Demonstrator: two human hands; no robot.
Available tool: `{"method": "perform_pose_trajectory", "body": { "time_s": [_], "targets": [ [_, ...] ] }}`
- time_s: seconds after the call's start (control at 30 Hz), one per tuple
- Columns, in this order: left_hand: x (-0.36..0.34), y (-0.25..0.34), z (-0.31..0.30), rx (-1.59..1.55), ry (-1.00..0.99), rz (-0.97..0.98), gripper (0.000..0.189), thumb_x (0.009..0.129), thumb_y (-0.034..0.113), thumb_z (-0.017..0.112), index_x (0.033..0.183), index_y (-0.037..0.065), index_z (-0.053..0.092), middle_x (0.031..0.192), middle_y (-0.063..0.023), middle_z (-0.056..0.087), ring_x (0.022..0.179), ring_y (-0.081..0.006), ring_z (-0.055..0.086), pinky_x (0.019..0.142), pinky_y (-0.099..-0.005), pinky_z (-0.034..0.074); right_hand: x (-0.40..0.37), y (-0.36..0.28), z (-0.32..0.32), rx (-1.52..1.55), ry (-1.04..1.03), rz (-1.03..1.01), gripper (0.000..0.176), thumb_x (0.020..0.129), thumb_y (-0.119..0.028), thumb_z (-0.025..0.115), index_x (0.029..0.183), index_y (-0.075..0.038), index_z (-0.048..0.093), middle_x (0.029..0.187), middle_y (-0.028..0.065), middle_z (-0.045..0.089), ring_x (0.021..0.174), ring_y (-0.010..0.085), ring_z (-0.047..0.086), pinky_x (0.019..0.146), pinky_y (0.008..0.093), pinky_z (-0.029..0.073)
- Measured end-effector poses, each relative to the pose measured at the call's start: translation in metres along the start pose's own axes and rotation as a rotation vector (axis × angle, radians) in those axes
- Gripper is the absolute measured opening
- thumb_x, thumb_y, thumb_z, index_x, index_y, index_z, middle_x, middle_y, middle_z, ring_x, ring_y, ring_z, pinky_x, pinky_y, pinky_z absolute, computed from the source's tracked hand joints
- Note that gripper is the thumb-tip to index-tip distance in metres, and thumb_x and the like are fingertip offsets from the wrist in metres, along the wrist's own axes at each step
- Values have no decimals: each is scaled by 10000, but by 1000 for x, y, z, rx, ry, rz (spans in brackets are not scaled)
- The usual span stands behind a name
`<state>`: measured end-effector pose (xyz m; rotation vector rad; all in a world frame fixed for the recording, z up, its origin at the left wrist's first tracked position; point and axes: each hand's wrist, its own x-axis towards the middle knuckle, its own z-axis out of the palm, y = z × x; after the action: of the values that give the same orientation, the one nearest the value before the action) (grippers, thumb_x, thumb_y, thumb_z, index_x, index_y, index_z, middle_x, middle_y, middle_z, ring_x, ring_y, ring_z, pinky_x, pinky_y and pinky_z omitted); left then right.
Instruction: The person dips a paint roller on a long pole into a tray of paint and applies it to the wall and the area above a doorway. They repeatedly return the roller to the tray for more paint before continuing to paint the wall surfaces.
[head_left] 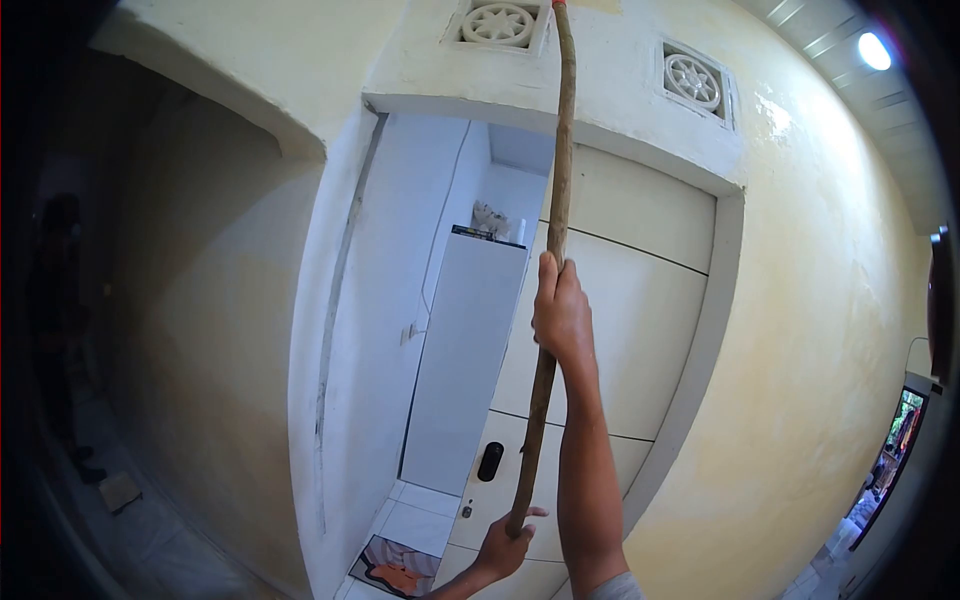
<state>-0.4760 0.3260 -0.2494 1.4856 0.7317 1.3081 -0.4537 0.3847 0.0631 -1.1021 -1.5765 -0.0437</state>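
Observation:
A long, slightly bent wooden stick [562,170] runs almost upright through the middle of the head view. Its top reaches the upper edge of the picture, where something red [559,3] shows on it; anything higher is out of view. My right hand [563,308] is closed around the stick at mid-length, with the arm raised. Lower down, my left hand [505,548] grips the bottom end, one finger pointing away from the wood. Behind the stick is a cream door [620,330] with a dark handle [490,461]. Near the stick's upper part is a round-patterned wall vent [498,25].
Left of the door, the doorway shows a tall pale cabinet-like refrigerator [465,350] and a patterned doormat [395,567]. A second vent [692,80] sits upper right, near a ceiling lamp [874,50]. A person [55,310] stands in the dark passage at far left.

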Motion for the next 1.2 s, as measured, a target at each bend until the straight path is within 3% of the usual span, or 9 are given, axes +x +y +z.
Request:
{"method": "perform_pose_trajectory", "body": {
  "time_s": [0.17, 0.4, 0.63, 0.77, 0.83, 0.97, 1.13, 1.17, 1.2],
  "targets": [
    [34, 46, 12, -101, -30, 89, 263, 967, 95, 508, 1227, 113, 551, 544, 62, 375, 410, -44, 351, 390, -249, 318, 53, -24, -27, 119, 12, -69, 549, 1001, -498, 307, 986, 11, 511, 734, 217, 632, 633, 386, 635, 610, 479, 505],
    [45, 102, 26, -149, 1, 66, 263, 949, 84, 521, 1211, 110, 508, 590, 45, 421, 445, -51, 389, 423, -257, 361, 93, -42, -47, 238, 14, -126, 601, 990, -508, 330, 977, 64, 516, 623, 141, 555, 451, 258, 565, 470, 376, 498],
    [13, -25, 54, -110, 45, 113, 293, 911, 51, 525, 1198, 110, 532, 644, 12, 475, 535, -75, 467, 509, -271, 412, 3, 26, -41, 266, -100, 6, 598, 976, -579, 355, 951, 4, 487, 595, 111, 534, 465, 211, 566, 449, 354, 480],
    [-36, -98, 67, -96, 98, -134, 287, 934, 71, 520, 1213, 130, 557, 578, 39, 455, 463, -61, 447, 441, -261, 385, -74, 63, -33, 284, -130, 83, 549, 1002, -511, 369, 969, 22, 494, 533, 121, 508, 456, 218, 567, 467, 367, 449],
    [-51, -166, 78, -110, 265, 143, 315, 889, 29, 574, 1188, 120, 613, 565, 84, 359, 445, -39, 318, 422, -237, 242, -106, 83, -22, 293, -123, 109, 491, 1015, -463, 372, 936, 6, 495, 530, 123, 511, 462, 243, 571, 480, 381, 450],
    [-83, -198, 69, -112, 144, 225, 354, 852, 11, 578, 1193, 106, 594, 567, 82, 356, 455, -40, 333, 429, -238, 250, -154, 101, -16, 267, -134, 148, 469, 1023, -433, 366, 934, 10, 490, 537, 151, 522, 468, 270, 575, 481, 407, 436],
    [-66, -280, 69, -410, 160, -352, 355, 844, -3, 546, 1179, 107, 585, 568, 69, 353, 462, -51, 319, 432, -253, 262, -147, 97, -15, 274, -124, 158, 460, 1024, -428, 361, 936, 6, 486, 556, 179, 522, 510, 341, 573, 516, 452, 428],
    [-59, -266, 71, -412, 159, -351, 355, 844, -3, 546, 1179, 107, 585, 568, 69, 353, 462, -51, 319, 432, -253, 262, -133, 95, -14, 249, -96, 133, 458, 1023, -429, 359, 934, 3, 484, 567, 187, 525, 528, 370, 569, 533, 471, 428],
    [-46, -223, 71, -129, 250, 18, 358, 844, -10, 532, 1177, 112, 586, 568, 65, 349, 466, -57, 312, 433, -262, 262, -116, 97, -11, 206, -65, 76, 475, 1022, -449, 343, 920, -5, 478, 608, 208, 538, 564, 405, 562, 559, 494, 426]
  ]
}}
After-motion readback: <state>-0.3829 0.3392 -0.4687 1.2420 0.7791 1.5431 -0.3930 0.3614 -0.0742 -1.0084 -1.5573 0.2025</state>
